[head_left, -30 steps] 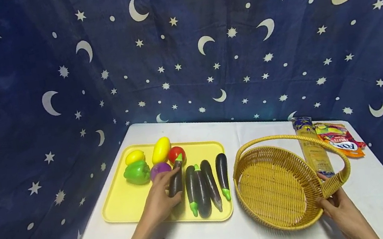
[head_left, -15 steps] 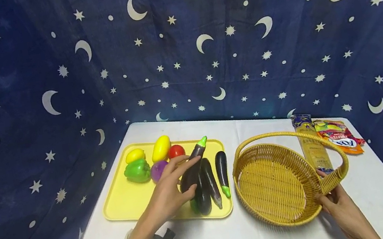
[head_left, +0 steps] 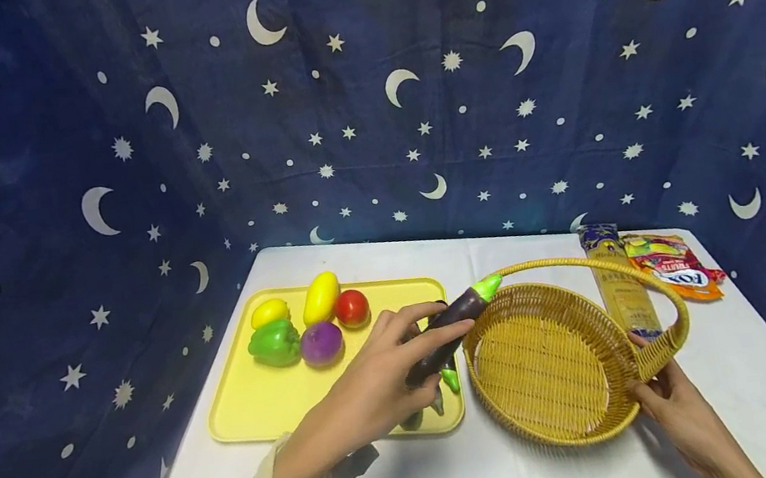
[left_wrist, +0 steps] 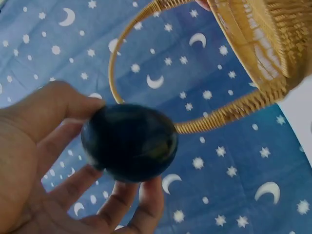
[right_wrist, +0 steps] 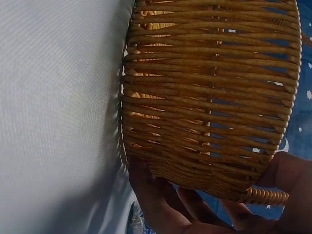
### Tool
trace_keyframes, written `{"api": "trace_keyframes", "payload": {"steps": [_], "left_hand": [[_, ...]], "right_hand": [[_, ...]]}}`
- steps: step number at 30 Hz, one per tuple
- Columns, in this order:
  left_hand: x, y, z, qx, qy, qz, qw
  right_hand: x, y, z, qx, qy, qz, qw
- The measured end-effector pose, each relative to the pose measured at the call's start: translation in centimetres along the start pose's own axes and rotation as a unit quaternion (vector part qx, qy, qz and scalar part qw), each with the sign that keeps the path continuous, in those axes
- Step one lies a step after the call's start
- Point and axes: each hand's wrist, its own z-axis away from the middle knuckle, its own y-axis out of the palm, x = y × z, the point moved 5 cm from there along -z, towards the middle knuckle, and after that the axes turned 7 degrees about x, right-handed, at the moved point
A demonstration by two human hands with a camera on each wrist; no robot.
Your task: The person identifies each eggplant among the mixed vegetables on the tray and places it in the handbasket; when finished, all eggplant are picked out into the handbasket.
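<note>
My left hand point(head_left: 375, 375) grips a dark eggplant point(head_left: 458, 316) with a bright green stem, raised over the right side of the yellow tray point(head_left: 252, 409). Its stem end points at the near-left rim of the wicker basket point(head_left: 544, 381). In the left wrist view the eggplant point(left_wrist: 130, 144) shows its rounded end, pinched between thumb and fingers. At the basket's right side, by the foot of its handle, my right hand point(head_left: 678, 409) holds the rim and wall. The right wrist view shows those fingers point(right_wrist: 151, 200) against the woven wall point(right_wrist: 209, 97). Other eggplants on the tray are mostly hidden behind my left hand.
On the tray lie a green bell pepper point(head_left: 275, 343), a purple round vegetable point(head_left: 322, 343), a red tomato point(head_left: 352, 308), and two yellow fruits, one a lemon point(head_left: 269, 313). Behind the basket are a pasta packet point(head_left: 619, 284) and a red-orange candy bag point(head_left: 675, 266).
My left hand has lifted the eggplant from the tray beside the purple vegetable and carried it right, up to the basket's rim. My right hand keeps its hold on the basket.
</note>
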Motion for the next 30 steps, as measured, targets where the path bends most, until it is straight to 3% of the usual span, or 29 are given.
{"api": "trace_keyframes", "payload": {"steps": [4, 9, 16, 20, 25, 30], "left_hand": [[-1.4, 0.7, -1.8, 0.066, 0.052, -0.029, 0.996], [-2.7, 2.5, -4.7, 0.134, 0.104, -0.096, 0.9808], [-3.9, 5.6, -8.6, 0.144, 0.164, -0.199, 0.9555], [-4.2, 7.3, -10.1, 0.161, 0.172, -0.214, 0.948], [-4.2, 9.6, -12.0, 0.204, 0.147, -0.236, 0.9386], [-3.1, 12.2, -13.5, 0.242, 0.119, -0.271, 0.9242]], "right_hand": [[0.0, 0.0, 0.1, -0.001, -0.015, 0.005, 1.0], [-0.1, -0.1, -0.1, -0.002, -0.003, 0.002, 1.0], [0.2, -0.1, -0.3, 0.008, 0.013, -0.004, 1.0], [0.4, -0.3, -0.2, 0.01, 0.006, 0.017, 1.0], [0.3, -0.4, 0.0, 0.006, -0.013, 0.014, 1.0], [0.0, -0.3, 0.0, 0.011, -0.018, 0.0, 1.0]]}}
